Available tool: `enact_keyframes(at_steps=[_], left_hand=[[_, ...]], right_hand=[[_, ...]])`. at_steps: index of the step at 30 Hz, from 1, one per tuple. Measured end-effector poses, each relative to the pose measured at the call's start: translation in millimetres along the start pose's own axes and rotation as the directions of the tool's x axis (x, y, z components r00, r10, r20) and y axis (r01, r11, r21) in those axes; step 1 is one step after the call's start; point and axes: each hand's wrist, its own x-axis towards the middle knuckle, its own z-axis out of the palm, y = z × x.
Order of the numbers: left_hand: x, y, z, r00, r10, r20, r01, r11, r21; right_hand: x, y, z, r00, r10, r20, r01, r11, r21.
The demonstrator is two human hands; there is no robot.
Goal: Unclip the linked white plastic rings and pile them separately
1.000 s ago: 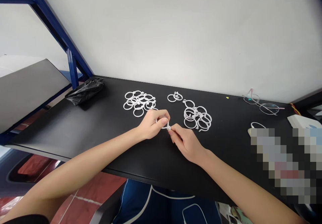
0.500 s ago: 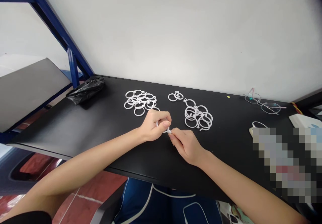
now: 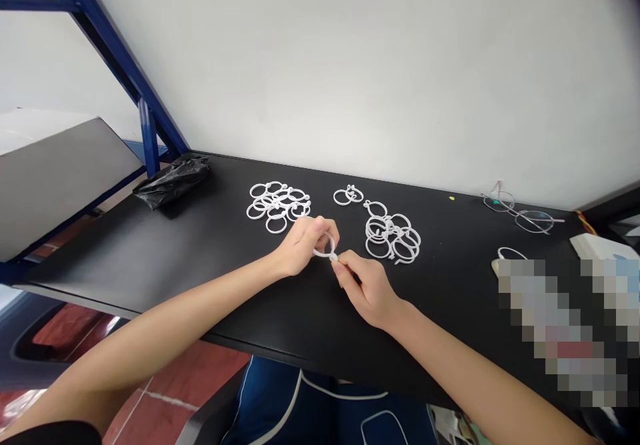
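Observation:
Both my hands meet over the middle of a black table point(image 3: 150, 258). My left hand point(image 3: 303, 248) is closed round a white plastic ring point(image 3: 326, 250). My right hand point(image 3: 365, 285) pinches the same ring at its clasp with fingertips pressed together. A pile of white rings point(image 3: 277, 205) lies just beyond my left hand. A second pile of rings point(image 3: 393, 237) lies to the right of my hands. Two linked rings point(image 3: 349, 195) rest between the piles, farther back.
A crumpled black plastic bag point(image 3: 173, 179) sits at the table's back left corner. A pair of glasses point(image 3: 523, 210) lies at the back right by the white wall. A blurred patch covers things at the right. A blue metal frame point(image 3: 145, 131) stands left.
Both hands stay on the ring with only small finger shifts. The view has shifted slightly.

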Motion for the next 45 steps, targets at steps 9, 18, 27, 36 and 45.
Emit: enact_keyframes(at_steps=[9,18,27,36,45], left_hand=[[9.6,-8.4,-26.5,0.967,0.254,0.003,-0.218,0.824,0.523],[15.5,-14.0,-37.4,0.911,0.313,0.268,-0.376,0.367,0.851],[18.3,-22.1,-55.2,0.93,0.248,0.273,-0.342,0.308,0.888],[16.1,-28.9,-59.3,0.962,0.168,0.216,-0.258,0.297,0.919],[17.6,-27.0,-52.0,0.937,0.189,0.293,-0.341,0.323,0.883]], right_hand=[[0.9,1.3,-3.2,0.977,0.149,-0.152,-0.135,0.986,0.099],[6.6,10.5,-2.7,0.968,0.049,-0.245,-0.094,0.98,-0.173],[21.3,22.1,-7.8,0.997,-0.022,-0.076,-0.027,0.807,-0.591],[69.1,43.2,-24.0,0.954,0.292,0.072,-0.112,0.567,-0.816],[69.9,40.8,-16.9,0.986,0.126,0.107,0.005,0.626,-0.78]])
